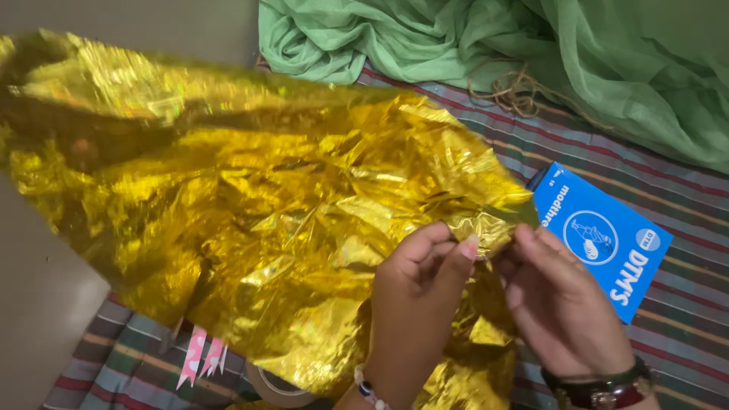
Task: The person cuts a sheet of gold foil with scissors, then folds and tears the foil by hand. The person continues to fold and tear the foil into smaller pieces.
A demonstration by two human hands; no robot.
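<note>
Gold foil (250, 205), crinkled and shiny, fills most of our view, held up above a striped mat (683, 304). It spreads wide to the left; its right corner gathers to a narrow point at our fingers.

Left hand (418, 296): thumb and fingers pressed together, pinching that corner from the near side. A bead bracelet shows at the wrist. Right hand (558, 300): fingers closed on the same corner from the right, just touching the left fingertips. A dark watch (600, 387) sits on that wrist.

Judgement on handling: the foil looks thin and likely to tear or spring back, so we keep both pinches close together, work the edge in short lengths, and press each crease flat between the fingertips before shifting grip. The free sheet hangs loose; letting it rest would ease the pull on the corner.

Around it: a blue card packet (607, 243) lies on the mat just right of the hands. Green netting (456, 38) is heaped at the top, with a tangle of twine (516, 91) beside it. Pink ribbon ends (201, 357) and a tape roll (277, 389) peek out below the foil.
</note>
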